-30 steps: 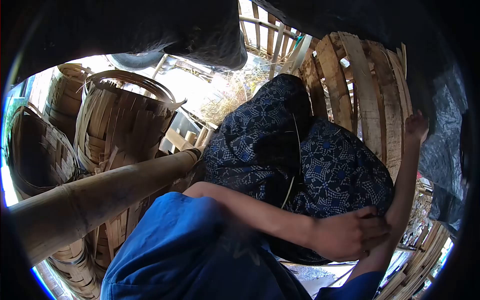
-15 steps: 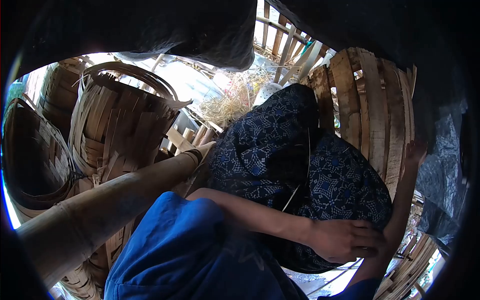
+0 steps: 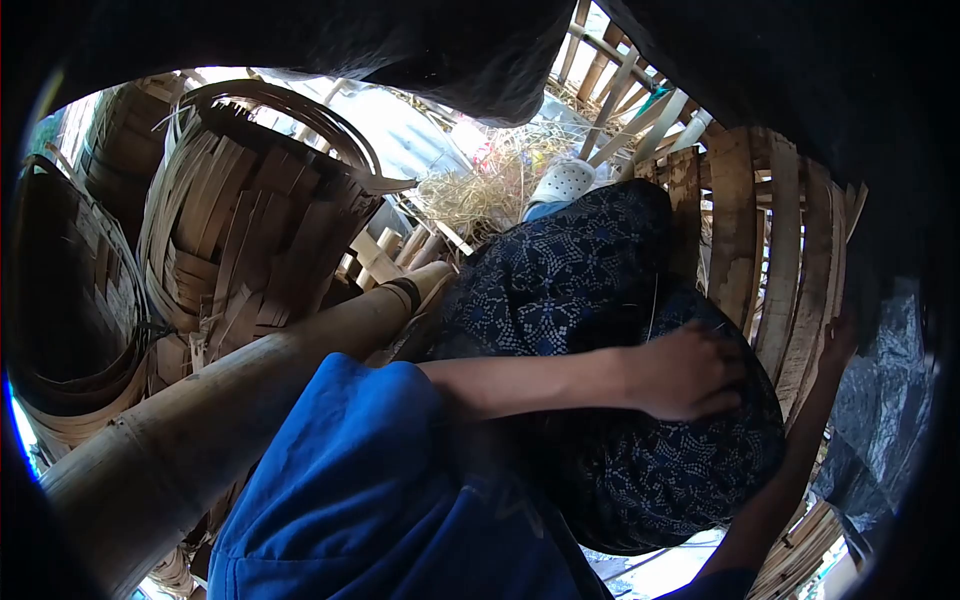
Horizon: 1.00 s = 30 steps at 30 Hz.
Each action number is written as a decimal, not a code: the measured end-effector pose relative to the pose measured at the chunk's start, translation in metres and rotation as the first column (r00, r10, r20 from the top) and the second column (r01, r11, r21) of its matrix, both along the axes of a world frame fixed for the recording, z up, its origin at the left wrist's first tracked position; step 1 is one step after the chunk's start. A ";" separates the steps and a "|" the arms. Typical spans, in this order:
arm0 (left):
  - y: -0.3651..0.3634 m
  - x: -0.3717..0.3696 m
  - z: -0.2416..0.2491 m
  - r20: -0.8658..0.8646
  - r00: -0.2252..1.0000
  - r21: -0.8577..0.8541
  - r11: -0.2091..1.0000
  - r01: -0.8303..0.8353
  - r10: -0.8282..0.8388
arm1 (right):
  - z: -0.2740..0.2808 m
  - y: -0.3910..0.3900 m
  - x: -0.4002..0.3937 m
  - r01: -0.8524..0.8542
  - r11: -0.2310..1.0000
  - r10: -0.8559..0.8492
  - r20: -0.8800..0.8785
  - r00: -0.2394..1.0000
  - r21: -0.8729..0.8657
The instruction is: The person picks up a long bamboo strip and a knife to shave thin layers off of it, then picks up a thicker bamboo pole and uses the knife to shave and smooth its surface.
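My left hand (image 3: 690, 372) reaches across my lap and lies over dark blue patterned cloth (image 3: 545, 300) that covers my bent knees. Its fingers are loosely bent and a little apart, slightly blurred, and I see nothing held in them. A thin pale straw (image 3: 655, 305) lies on the cloth just above this hand. My right hand (image 3: 840, 340) is raised at the right, in shade beside the upright wooden slats (image 3: 735, 220); its fingers are too dim to make out.
Woven bamboo baskets (image 3: 255, 220) stand at the left, behind a thick bamboo pole (image 3: 230, 410). Dry straw (image 3: 480, 195) is scattered ahead, near a white perforated shoe (image 3: 565, 180). Black plastic sheeting (image 3: 885, 390) hangs at the right, and dark material (image 3: 440, 50) covers the top.
My left hand has left my right forearm and moved up over the patterned cloth. The right hand sits slightly lower in view. The view has shifted a little.
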<state>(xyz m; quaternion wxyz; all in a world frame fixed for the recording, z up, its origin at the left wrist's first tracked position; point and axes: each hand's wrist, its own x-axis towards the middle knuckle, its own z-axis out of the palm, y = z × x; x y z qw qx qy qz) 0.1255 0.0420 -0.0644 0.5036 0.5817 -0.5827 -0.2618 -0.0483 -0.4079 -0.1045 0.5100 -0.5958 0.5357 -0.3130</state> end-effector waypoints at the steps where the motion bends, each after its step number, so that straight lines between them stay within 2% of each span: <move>1: 0.005 0.017 -0.005 0.021 1.000 0.060 0.998 0.001 -0.002 | 0.002 0.005 0.003 0.013 0.998 -0.014 -0.018 1.000 -0.056; 3: 0.017 0.043 -0.020 0.159 0.976 0.103 0.980 -0.169 0.151 | 0.000 0.000 0.002 0.015 0.998 -0.017 -0.038 0.999 -0.059; 5: 0.031 0.075 -0.045 0.212 0.945 0.148 0.948 -0.281 0.247 | 0.001 -0.002 -0.001 -0.049 0.995 0.047 -0.025 0.999 -0.089; 7: 0.045 0.110 -0.067 -0.043 0.971 0.202 0.954 -0.221 0.234 | 0.008 0.002 0.002 0.004 0.998 -0.004 -0.012 1.000 -0.057; 8: 0.052 0.121 -0.080 -0.343 0.887 0.257 0.940 -0.227 0.308 | 0.010 0.004 0.004 0.057 0.998 -0.057 0.006 0.998 -0.023; 9: 0.061 0.131 -0.093 -0.603 0.709 0.309 0.926 -0.215 0.366 | 0.008 0.004 0.002 0.053 0.998 -0.053 0.003 0.999 -0.022; 11: 0.083 0.156 -0.121 -0.743 0.438 0.391 0.859 -0.330 0.506 | 0.003 0.000 -0.009 0.020 0.999 -0.019 0.033 0.999 -0.049; 13: 0.112 0.175 -0.189 -0.633 0.252 0.570 0.661 -0.489 0.732 | 0.013 0.014 -0.002 0.011 0.997 -0.014 -0.032 0.999 -0.076; 14: 0.128 0.178 -0.217 -0.523 0.132 0.690 0.509 -0.515 0.842 | 0.017 0.021 0.001 0.001 0.995 -0.011 -0.092 0.996 -0.101; 15: 0.144 0.178 -0.261 -0.462 -0.046 0.777 0.379 -0.503 0.886 | 0.014 0.013 -0.004 0.003 0.995 -0.013 -0.097 0.995 -0.102; 17: 0.177 0.172 -0.342 -0.325 -0.377 0.925 0.208 -0.317 0.867 | 0.005 -0.017 -0.026 -0.237 0.892 0.143 -0.256 0.956 -0.385; 18: 0.194 0.168 -0.383 -0.089 -0.088 0.967 0.065 -0.246 0.992 | 0.005 -0.019 -0.027 -0.236 0.892 0.140 -0.261 0.955 -0.386; 19: 0.200 0.163 -0.404 0.146 0.226 0.970 -0.095 -0.222 0.963 | 0.009 -0.022 -0.028 -0.189 0.920 0.105 -0.250 0.963 -0.342; 20: 0.197 0.157 -0.405 0.143 0.231 0.973 -0.094 -0.210 0.962 | 0.013 -0.024 -0.029 -0.145 0.945 0.072 -0.246 0.967 -0.294; 21: 0.195 0.152 -0.413 0.103 0.170 0.984 -0.076 -0.162 0.980 | 0.021 -0.021 -0.024 -0.146 0.945 0.069 -0.258 0.964 -0.294; 23: 0.189 0.149 -0.415 0.036 0.037 0.996 -0.033 -0.078 0.999 | 0.032 -0.009 -0.010 0.035 0.990 -0.068 -0.250 0.966 -0.136; 24: 0.189 0.149 -0.414 0.009 -0.034 0.999 -0.011 -0.043 0.999 | 0.030 -0.012 -0.015 0.033 0.990 -0.066 -0.251 0.966 -0.134; 26: 0.195 0.151 -0.407 -0.079 -0.140 0.996 0.083 0.028 0.987 | 0.023 -0.023 -0.038 -0.320 0.883 0.167 -0.407 0.898 -0.344; 27: 0.198 0.155 -0.413 -0.078 -0.140 0.996 0.083 0.025 0.987 | 0.022 -0.025 -0.038 -0.319 0.883 0.168 -0.404 0.899 -0.344; 29: 0.202 0.155 -0.431 -0.115 -0.225 0.984 0.142 0.105 0.967 | 0.027 -0.025 -0.037 -0.248 0.926 0.147 -0.334 0.931 -0.284; 30: 0.202 0.153 -0.434 -0.115 -0.220 0.983 0.142 0.112 0.969 | 0.030 -0.020 -0.037 -0.244 0.927 0.140 -0.340 0.930 -0.284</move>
